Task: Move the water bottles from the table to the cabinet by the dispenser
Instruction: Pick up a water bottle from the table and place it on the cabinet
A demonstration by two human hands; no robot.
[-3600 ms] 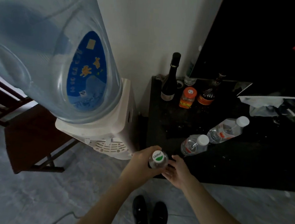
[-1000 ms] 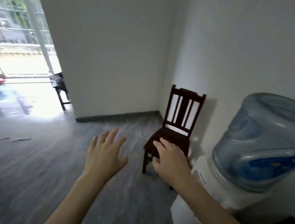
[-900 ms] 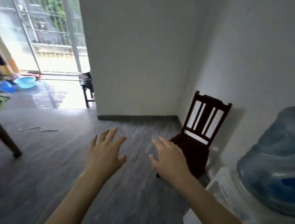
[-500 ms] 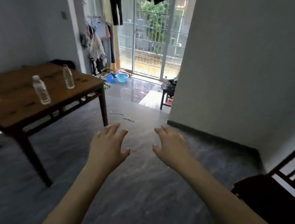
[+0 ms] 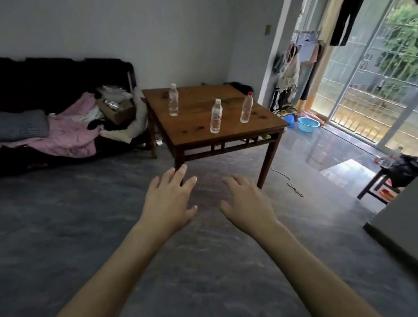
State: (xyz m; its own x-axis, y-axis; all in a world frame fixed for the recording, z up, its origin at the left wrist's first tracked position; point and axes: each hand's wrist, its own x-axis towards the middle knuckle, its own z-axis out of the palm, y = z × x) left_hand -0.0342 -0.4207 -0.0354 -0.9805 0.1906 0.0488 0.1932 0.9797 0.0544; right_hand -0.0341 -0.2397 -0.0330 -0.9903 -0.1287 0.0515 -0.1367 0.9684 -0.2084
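Three clear water bottles stand upright on a square brown wooden table (image 5: 229, 140) ahead of me. One white-capped bottle (image 5: 173, 100) is at the far left, another white-capped bottle (image 5: 216, 116) stands nearer the front, and a red-capped bottle (image 5: 246, 107) is to the right. My left hand (image 5: 169, 200) and my right hand (image 5: 247, 202) are stretched out in front of me over the grey floor, palms down, fingers spread, holding nothing. Both hands are well short of the table. The cabinet and the dispenser are out of view.
A dark sofa (image 5: 34, 82) heaped with pink cloth and clothes stands at the left, close to the table. A blue basin (image 5: 308, 124) lies near the barred balcony door at right. A small dark stool (image 5: 386, 177) with things on it stands at far right, beside a wall corner (image 5: 408, 214).
A bottle I held at the cabinet is no longer in my hands. My view has swung left from the dispenser and chair to the table, which now sits centred ahead. Both hands stay open.
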